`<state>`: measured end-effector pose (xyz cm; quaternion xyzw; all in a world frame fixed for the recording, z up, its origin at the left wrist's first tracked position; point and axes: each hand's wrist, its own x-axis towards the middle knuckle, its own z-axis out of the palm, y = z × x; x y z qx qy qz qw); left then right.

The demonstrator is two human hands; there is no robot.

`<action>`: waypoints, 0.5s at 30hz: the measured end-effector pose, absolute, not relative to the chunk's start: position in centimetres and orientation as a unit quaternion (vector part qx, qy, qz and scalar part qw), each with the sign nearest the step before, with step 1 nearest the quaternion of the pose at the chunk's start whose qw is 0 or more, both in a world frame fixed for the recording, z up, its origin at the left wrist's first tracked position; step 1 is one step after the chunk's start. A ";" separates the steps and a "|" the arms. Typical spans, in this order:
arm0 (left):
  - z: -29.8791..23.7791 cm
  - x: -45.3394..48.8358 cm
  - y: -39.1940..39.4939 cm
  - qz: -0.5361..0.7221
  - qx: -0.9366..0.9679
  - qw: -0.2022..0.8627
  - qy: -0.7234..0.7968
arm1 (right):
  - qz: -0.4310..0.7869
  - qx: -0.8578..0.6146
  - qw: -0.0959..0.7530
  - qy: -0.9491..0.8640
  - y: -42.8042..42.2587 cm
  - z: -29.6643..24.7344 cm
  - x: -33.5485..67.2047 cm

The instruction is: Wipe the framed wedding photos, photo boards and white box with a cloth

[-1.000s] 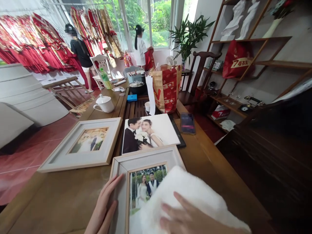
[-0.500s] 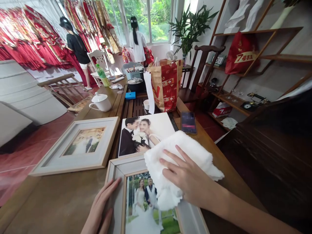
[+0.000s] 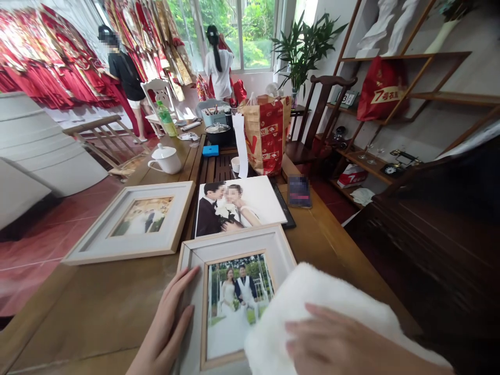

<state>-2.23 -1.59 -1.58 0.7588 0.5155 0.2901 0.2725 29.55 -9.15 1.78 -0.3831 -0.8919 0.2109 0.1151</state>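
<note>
My left hand [image 3: 170, 317] steadies the left side of a pale wooden picture frame [image 3: 230, 237], its fingers and thumb over the border. A wedding photo [image 3: 239, 304] shows inside that frame. My right hand [image 3: 332, 338], blurred by motion, presses a fluffy white cloth [image 3: 312, 297] over the frame's lower right side, hiding that part. Just beyond lies an unframed wedding photo panel [image 3: 258, 200], touching or nearly touching the frame's far edge. To the left, a second framed picture [image 3: 128, 247] rests flat on the table.
On the wooden table [image 3: 97, 307] stand a white lidded cup [image 3: 167, 160], a green bottle [image 3: 167, 122], a blue box [image 3: 211, 150] and a red-brown paper bag [image 3: 267, 138]. A phone [image 3: 299, 191] lies at the right edge. Two people are by the garments and window.
My right hand and the cloth have moved down and right, from the frame's upper right to its lower right, uncovering more of the photo. My left hand stays at the left border.
</note>
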 end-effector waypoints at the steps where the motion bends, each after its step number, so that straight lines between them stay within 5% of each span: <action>1: -1.2 -2.2 -1.8 0.280 0.758 0.285 0.515 | 0.204 -0.402 0.117 -0.885 -8.1 2.8 29.4; 9: -1.0 -2.7 -2.3 0.285 0.755 0.330 0.488 | 0.098 -0.475 0.070 -0.872 0.7 4.7 28.2; 15: -1.4 -2.5 -2.6 0.313 0.738 0.353 0.483 | 0.158 -0.458 0.041 -0.874 -5.0 4.4 28.1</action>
